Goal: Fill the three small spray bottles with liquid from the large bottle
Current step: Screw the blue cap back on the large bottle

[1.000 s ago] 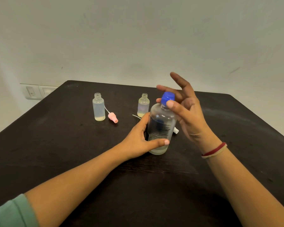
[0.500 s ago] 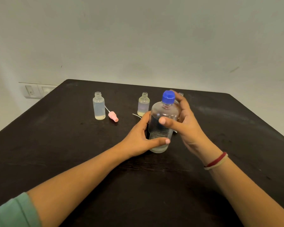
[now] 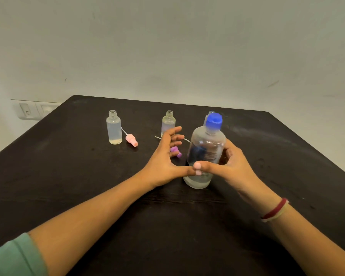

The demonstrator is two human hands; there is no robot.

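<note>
Well, starting at my left: the first small spray bottle (image 3: 114, 128) stands open-necked on the dark table (image 3: 68, 176), with its pink spray cap (image 3: 132, 140) lying just beside it. The second small bottle (image 3: 168, 122) stands farther right, behind my left hand (image 3: 163, 160). That hand's fingers (image 3: 174, 130) are spread apart and straight, holding nothing; only the thumb tip touches the large bottle (image 3: 206, 148) low down. A purple spray cap (image 3: 175, 151) lies on the table behind those fingers. The large bottle stands on the table with its blue cap (image 3: 214, 121) on. My right hand (image 3: 233, 166) is wrapped round its body, thumb across the front. The third small bottle (image 3: 211, 113) peeks out behind the blue cap, mostly hidden.
</note>
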